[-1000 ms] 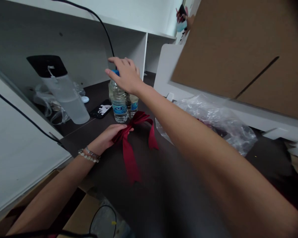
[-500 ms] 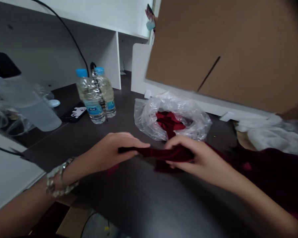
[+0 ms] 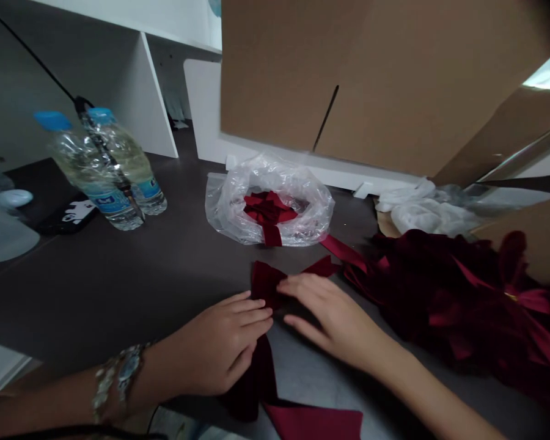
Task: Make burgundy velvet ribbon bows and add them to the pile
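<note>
A dark red velvet ribbon [image 3: 266,282] lies folded and crossed on the desk between my hands. My left hand [image 3: 227,342] rests palm down over it, fingers stretched and lying close together on the fabric. From under that hand, a loose length with a lighter, shiny underside [image 3: 318,421] trails toward the near edge. My right hand [image 3: 332,315] is open, thumb and fingers apart, its fingertips touching the ribbon's fold. Just beyond sits a clear plastic bag [image 3: 275,168], its mouth spread around red ribbon pieces [image 3: 268,208]; one strip hangs over its rim.
On the right, a heap of dark red ribbon bows [image 3: 444,305] covers the desk [image 3: 187,269]. Two water bottles [image 3: 110,195] stand at left near a phone [image 3: 71,214]. A cardboard sheet [image 3: 371,79] rises behind; white plastic wrapping [image 3: 417,211] lies at the back right.
Both hands have come down from holding the ribbon stretched in the air to laying it on the desk. The fingers have loosened. My view has shifted right, showing more of the bow heap.
</note>
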A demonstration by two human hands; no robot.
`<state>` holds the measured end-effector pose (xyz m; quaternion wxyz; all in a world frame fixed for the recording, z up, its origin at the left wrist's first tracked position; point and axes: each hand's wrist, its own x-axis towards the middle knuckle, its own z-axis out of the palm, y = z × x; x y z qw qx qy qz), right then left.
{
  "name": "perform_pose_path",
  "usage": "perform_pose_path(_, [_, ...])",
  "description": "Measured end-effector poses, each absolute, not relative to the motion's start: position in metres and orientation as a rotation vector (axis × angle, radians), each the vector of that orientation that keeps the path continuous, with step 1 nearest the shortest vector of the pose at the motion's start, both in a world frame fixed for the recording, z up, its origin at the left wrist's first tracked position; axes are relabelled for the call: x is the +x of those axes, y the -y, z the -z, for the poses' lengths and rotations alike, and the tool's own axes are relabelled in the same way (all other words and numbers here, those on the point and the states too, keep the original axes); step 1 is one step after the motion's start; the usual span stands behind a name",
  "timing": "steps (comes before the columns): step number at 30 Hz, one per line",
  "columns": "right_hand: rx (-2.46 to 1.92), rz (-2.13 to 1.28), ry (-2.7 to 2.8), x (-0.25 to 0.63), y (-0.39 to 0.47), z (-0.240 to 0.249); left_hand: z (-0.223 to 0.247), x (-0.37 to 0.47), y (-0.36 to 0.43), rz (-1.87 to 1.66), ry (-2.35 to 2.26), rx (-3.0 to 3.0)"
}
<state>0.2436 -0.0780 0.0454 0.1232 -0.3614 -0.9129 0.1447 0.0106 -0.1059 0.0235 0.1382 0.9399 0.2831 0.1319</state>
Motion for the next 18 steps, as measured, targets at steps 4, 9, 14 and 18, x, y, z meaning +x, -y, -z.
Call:
perform_pose_path(4, [-1.076, -0.246, 2.736, 0.254, 0.065, -0.027, -0.029, 0.004, 0.108, -0.255, -0.855, 2.653])
perform_pose_path(9, [-1.195, -0.726, 2.780, 0.259, 0.101, -0.041, -0.021, 0.000, 0.105, -0.338, -0.882, 2.622])
perform_pose_path(14, [-1.201, -0.504, 2.635, 0.267, 0.097, -0.049, -0.025, 0.013, 0.090, -0.256, -0.658, 2.561])
perform_pose_path(18, [-1.308, -0.382, 2.597, 0.275, 0.102, -0.033, -0.029, 0.030, 0.074, -0.215, -0.483, 2.549])
